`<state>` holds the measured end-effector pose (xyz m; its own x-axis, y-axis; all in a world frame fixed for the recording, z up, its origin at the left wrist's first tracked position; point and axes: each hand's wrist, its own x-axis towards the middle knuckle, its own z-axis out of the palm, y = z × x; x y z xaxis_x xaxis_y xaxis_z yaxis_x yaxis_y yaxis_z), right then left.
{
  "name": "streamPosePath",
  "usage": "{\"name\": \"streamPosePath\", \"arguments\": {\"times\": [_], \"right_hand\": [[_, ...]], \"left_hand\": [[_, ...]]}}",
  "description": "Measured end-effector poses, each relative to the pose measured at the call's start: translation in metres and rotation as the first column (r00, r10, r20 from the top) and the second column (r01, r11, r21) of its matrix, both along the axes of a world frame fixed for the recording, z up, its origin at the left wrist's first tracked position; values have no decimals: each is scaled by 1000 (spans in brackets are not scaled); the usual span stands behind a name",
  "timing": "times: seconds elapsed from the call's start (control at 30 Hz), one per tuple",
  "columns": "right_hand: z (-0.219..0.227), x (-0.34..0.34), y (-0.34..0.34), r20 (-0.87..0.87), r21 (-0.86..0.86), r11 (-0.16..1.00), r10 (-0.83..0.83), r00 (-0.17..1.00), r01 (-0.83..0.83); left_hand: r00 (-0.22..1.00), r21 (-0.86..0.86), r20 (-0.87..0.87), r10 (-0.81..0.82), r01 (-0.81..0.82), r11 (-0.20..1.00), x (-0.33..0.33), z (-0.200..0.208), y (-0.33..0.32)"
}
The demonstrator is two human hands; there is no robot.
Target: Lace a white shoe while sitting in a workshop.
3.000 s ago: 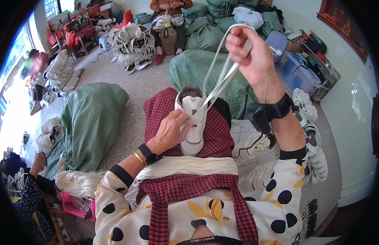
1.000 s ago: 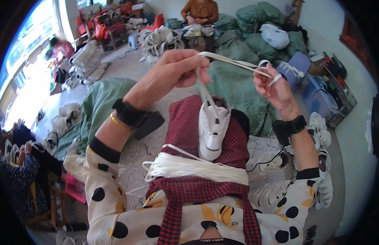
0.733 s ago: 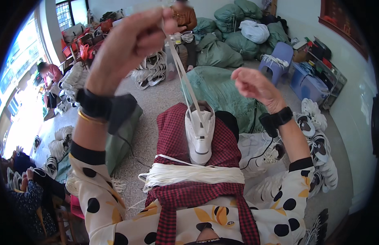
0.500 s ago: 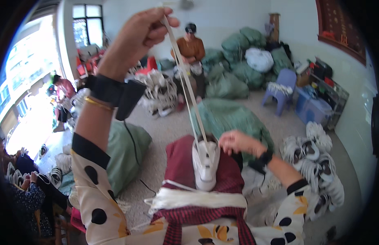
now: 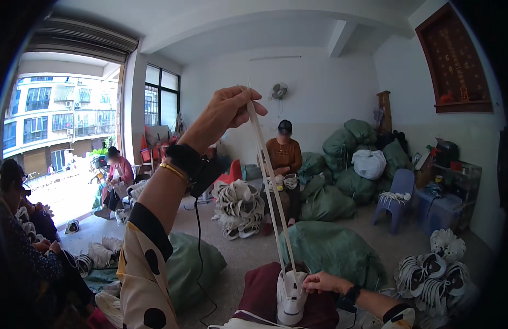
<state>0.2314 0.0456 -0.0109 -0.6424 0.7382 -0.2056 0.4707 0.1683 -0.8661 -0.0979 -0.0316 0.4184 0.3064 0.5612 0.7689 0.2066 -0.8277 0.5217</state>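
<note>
Overhead, left hand (image 5: pixel 224 112) raised high, fingers pinched shut on white shoelace (image 5: pixel 267 186). Lace runs taut, two strands, down to white shoe (image 5: pixel 291 299) resting on dark red cloth (image 5: pixel 259 296) over the lap. Right hand (image 5: pixel 325 282) low, fingers curled against the shoe's top edge, steadying it; grip on lace cannot be told. Green sack (image 5: pixel 336 252) just behind the shoe. Bundled white shoes (image 5: pixel 238 208) on the floor farther back. Seated person in orange top (image 5: pixel 284 159) beyond them.
</note>
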Motion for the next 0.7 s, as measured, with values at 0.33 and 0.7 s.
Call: {"name": "streamPosePath", "arguments": {"times": [0.33, 0.7], "right_hand": [[-2, 6, -10, -78, 310, 940, 176, 981, -144], [-2, 9, -31, -187, 106, 993, -26, 982, 47]], "left_hand": [[955, 235, -249, 161, -102, 967, 7, 36, -4], [937, 49, -85, 338, -335, 941, -1, -64, 23]]}}
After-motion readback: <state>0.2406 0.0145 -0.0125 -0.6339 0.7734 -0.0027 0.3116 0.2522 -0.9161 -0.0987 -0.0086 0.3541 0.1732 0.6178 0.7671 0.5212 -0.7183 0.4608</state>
